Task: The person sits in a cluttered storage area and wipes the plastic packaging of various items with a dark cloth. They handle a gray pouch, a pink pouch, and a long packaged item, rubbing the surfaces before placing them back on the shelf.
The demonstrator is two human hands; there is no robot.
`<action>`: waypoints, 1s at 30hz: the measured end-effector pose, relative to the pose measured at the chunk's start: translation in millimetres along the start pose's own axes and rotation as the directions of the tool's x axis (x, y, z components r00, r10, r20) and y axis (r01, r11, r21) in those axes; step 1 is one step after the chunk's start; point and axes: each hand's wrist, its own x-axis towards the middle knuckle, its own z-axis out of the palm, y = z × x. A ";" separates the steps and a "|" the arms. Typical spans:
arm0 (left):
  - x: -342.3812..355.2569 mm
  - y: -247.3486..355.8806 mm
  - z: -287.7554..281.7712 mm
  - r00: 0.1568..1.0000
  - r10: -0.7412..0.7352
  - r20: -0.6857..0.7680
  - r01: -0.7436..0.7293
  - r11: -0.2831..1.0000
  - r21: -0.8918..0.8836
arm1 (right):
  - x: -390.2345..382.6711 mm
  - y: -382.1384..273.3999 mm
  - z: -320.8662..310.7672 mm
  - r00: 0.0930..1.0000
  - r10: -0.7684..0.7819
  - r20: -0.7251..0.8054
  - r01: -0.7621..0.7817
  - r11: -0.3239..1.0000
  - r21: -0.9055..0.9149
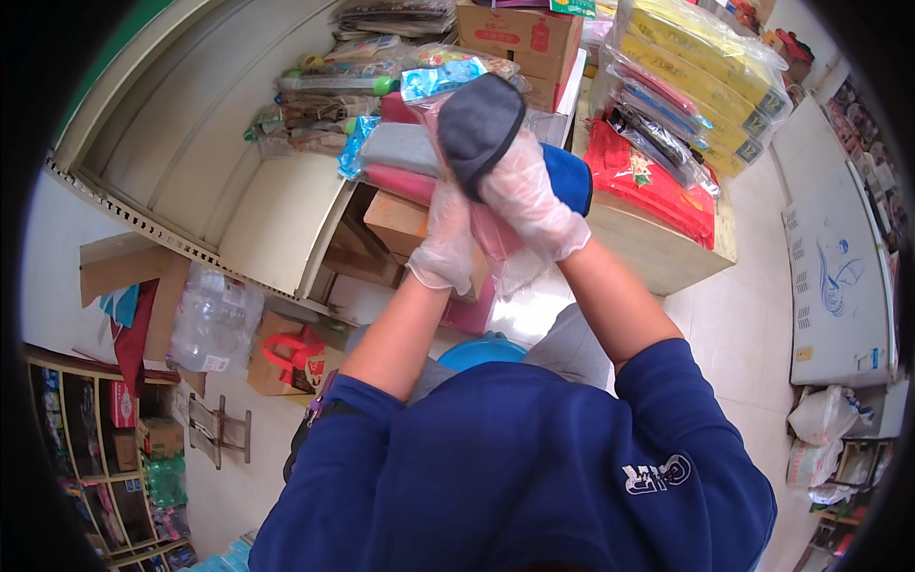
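- Black rounded, slipper-shaped fabric piece [483, 129] tilts upward between both hands, its long axis leaning right at the top — raised in front of the person.
- Right hand [534, 195], in a clear plastic glove, is nearer: its fingers are curled closed on the piece's lower right edge.
- Left hand [448, 234], gloved likewise, sits below the piece's lower end, beside a translucent pink plastic wrapper [493, 234] — how far its fingers close, I cannot tell.
- Blue padded fabric piece [569, 178] shows just right of the right hand.
- Farther right, a flat red package [620, 191] lies on a cream counter [681, 262].
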 end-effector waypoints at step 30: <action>7.7 33.2 -31.7 0.961 -0.250 -0.115 0.229 0.958 -0.172 | -56.1 -35.8 -33.8 0.913 -0.157 0.375 0.126 0.986 0.106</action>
